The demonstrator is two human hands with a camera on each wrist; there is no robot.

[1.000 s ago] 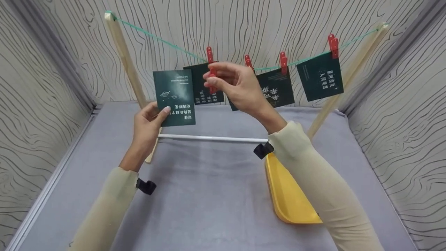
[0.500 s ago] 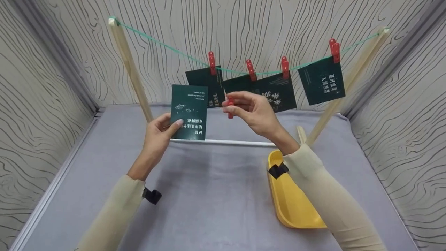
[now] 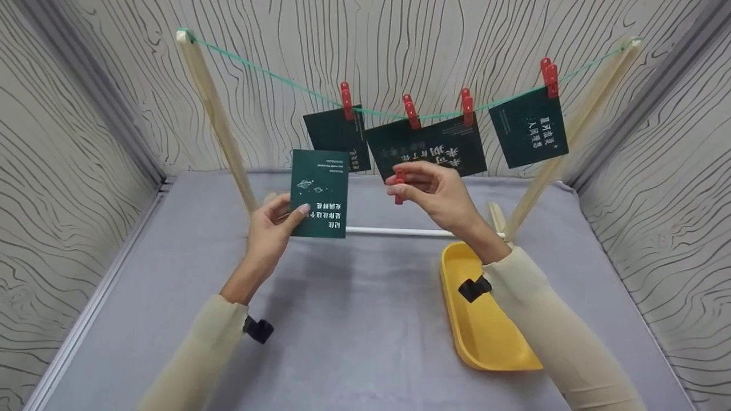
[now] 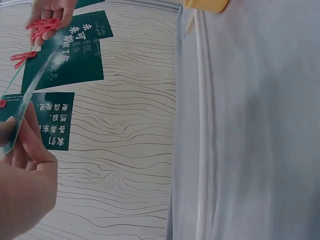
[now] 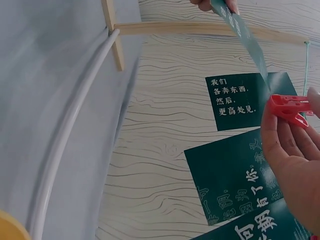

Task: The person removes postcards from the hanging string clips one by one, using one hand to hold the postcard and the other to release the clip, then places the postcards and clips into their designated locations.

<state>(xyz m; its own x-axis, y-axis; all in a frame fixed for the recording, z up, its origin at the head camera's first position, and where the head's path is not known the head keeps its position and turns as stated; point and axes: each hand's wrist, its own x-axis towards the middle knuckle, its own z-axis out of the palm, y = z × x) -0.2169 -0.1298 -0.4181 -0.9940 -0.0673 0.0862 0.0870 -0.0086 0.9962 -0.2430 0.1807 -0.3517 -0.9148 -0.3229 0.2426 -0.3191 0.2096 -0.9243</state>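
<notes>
My left hand (image 3: 271, 228) pinches a dark green card (image 3: 325, 177) by its lower left side, thumb on the printed face with its white planet drawing and text. In the left wrist view this held card (image 4: 30, 92) shows nearly edge-on. My right hand (image 3: 440, 197) pinches a red clothespin (image 3: 399, 187) between thumb and fingers, to the right of the card and apart from it. In the right wrist view, the same clothespin (image 5: 290, 107) lies across the fingertips. Behind both hands, several green cards (image 3: 528, 128) hang from a green string (image 3: 260, 69) by red clothespins (image 3: 347, 101).
Two wooden posts, left (image 3: 208, 103) and right (image 3: 599, 114), hold the string ends. A white rod (image 3: 400, 231) runs low between them. A yellow tray (image 3: 448, 297) stands at the right under my forearm. Grey cloth (image 3: 342, 342) covers the table; patterned walls surround it.
Both hands have moved right and down, away from the string, the left with the card and the right with the clothespin. The hanging cards are more exposed in the head view.
</notes>
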